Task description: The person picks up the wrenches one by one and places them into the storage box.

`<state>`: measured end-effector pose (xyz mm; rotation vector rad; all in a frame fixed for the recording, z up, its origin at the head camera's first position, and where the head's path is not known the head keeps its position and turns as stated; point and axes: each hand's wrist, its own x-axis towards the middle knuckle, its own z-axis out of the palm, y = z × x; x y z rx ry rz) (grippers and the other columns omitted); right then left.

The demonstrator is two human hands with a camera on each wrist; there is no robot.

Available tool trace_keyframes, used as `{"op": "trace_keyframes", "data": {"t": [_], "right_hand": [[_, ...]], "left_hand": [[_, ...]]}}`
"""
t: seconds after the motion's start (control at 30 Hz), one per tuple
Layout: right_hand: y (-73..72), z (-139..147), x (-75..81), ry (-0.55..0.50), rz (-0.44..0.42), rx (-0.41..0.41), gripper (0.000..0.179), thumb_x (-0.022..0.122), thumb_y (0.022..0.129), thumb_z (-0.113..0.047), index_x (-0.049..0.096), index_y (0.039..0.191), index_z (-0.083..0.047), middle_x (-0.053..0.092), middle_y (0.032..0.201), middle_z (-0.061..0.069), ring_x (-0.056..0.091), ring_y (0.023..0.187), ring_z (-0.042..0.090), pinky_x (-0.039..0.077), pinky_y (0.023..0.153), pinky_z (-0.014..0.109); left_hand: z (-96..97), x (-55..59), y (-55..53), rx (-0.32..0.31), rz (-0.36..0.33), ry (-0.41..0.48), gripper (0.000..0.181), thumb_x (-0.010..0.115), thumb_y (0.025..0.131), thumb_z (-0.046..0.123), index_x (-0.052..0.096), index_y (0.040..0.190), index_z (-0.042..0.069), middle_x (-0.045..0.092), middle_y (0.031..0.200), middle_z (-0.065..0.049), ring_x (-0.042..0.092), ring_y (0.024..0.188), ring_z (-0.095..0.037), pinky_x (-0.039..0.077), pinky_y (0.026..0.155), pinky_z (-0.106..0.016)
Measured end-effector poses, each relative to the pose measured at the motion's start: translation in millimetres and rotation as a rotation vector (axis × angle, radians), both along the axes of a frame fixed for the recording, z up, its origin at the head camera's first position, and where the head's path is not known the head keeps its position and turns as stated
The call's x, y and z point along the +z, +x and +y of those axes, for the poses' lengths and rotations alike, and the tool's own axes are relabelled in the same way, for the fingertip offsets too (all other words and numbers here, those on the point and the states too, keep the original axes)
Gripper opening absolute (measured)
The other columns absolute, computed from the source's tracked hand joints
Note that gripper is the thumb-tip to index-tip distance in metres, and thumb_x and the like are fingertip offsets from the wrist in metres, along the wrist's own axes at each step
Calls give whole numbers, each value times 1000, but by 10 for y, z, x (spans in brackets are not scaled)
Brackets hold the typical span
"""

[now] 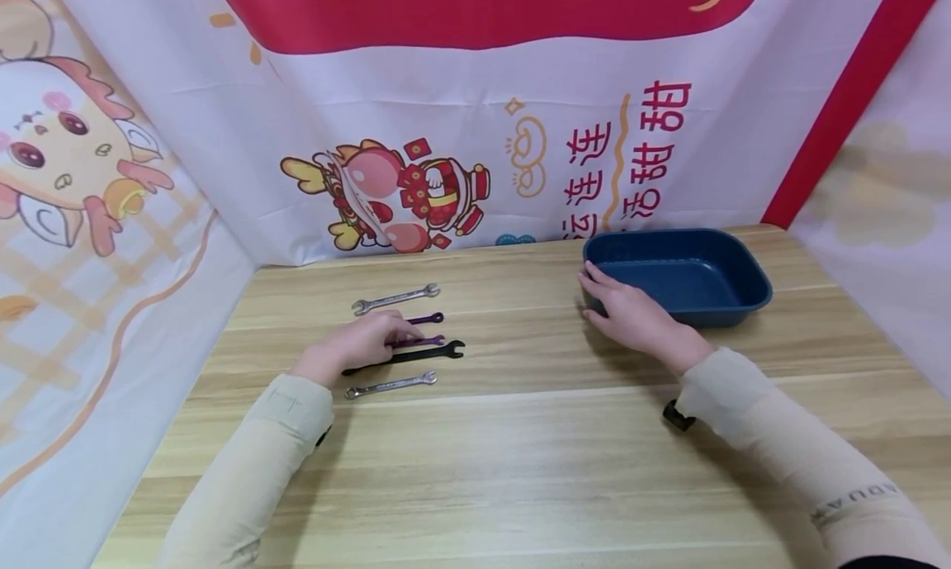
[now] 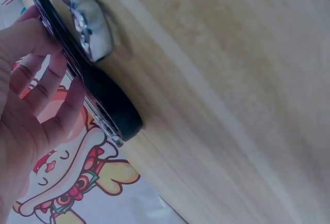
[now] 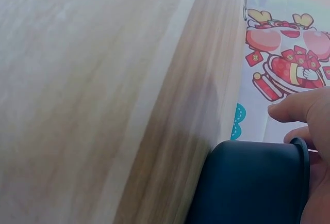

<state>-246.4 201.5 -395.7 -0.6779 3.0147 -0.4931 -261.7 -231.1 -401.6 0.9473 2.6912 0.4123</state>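
Evidently, two hands divide between wrenches and a blue bin

A person's left hand (image 1: 364,338) reaches down among five wrenches on the left of a table (image 1: 520,453). Its fingers are bent and slightly apart at the near purple wrench (image 1: 432,340), just beside the black wrench (image 1: 434,353); whether they pinch either one, I cannot tell. Beyond lie the far purple wrench (image 1: 426,319) and far silver wrench (image 1: 396,299); closest to the person is the near silver wrench (image 1: 390,385). All lie roughly parallel, perhaps so that each can be reached singly.

Well apart, toward the back right, stands an upright blue bin (image 1: 683,278), open side up. The right hand (image 1: 631,315) rests on its left end, fingers spaced and laid over the rim, not clamped; the thumb stands away from them. This light touch probably steadies the bin.

The table has a pale wood grain with lighter and darker streaks. White cloth (image 1: 483,82) hangs behind it, printed with cartoon figures, red Chinese characters and a large red shape. More printed cloth closes off the left side.
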Motion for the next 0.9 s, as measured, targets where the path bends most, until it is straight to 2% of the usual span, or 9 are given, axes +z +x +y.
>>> {"op": "trace_keyframes", "data": {"t": [0.17, 0.43, 0.67, 0.8, 0.9], "right_hand": [[-2, -49, 0, -4, 1, 14, 66, 67, 100, -18, 37, 156, 2, 24, 164, 21, 42, 140, 43, 40, 108, 56], [-1, -127, -10, -16, 6, 18, 67, 67, 100, -18, 37, 156, 1, 25, 165, 21, 42, 140, 42, 40, 108, 55], [12, -205, 0, -30, 1, 24, 67, 68, 99, -16, 37, 156, 1, 24, 165, 19, 43, 140, 41, 41, 107, 54], [31, -243, -6, -36, 29, 45, 64, 67, 99, -9, 39, 155, 2, 27, 164, 21, 51, 133, 41, 49, 100, 51], [48, -266, -15, -41, 58, 63, 61, 66, 98, -3, 41, 153, 4, 29, 162, 23, 60, 123, 40, 55, 89, 47]], "left_hand": [[-11, -5, 10, 15, -19, -6, 50, 63, 84, -15, 74, 127, 10, 63, 99, -3, 56, 90, -19, 51, 85, -39], [-33, -10, -9, -17, -10, 19, 51, 62, 82, -16, 73, 126, 6, 63, 98, -4, 57, 89, -20, 50, 83, -39], [-51, -9, -19, -3, -25, 12, 51, 63, 82, -15, 72, 128, 6, 63, 101, -5, 57, 91, -21, 51, 85, -42], [-45, -8, -17, -8, -18, 24, 50, 62, 82, -16, 72, 127, 4, 62, 99, -6, 55, 88, -21, 50, 81, -39], [-36, -10, -18, -9, -19, 36, 51, 61, 81, -17, 72, 127, 2, 61, 98, -6, 53, 86, -21, 48, 77, -36]]}}
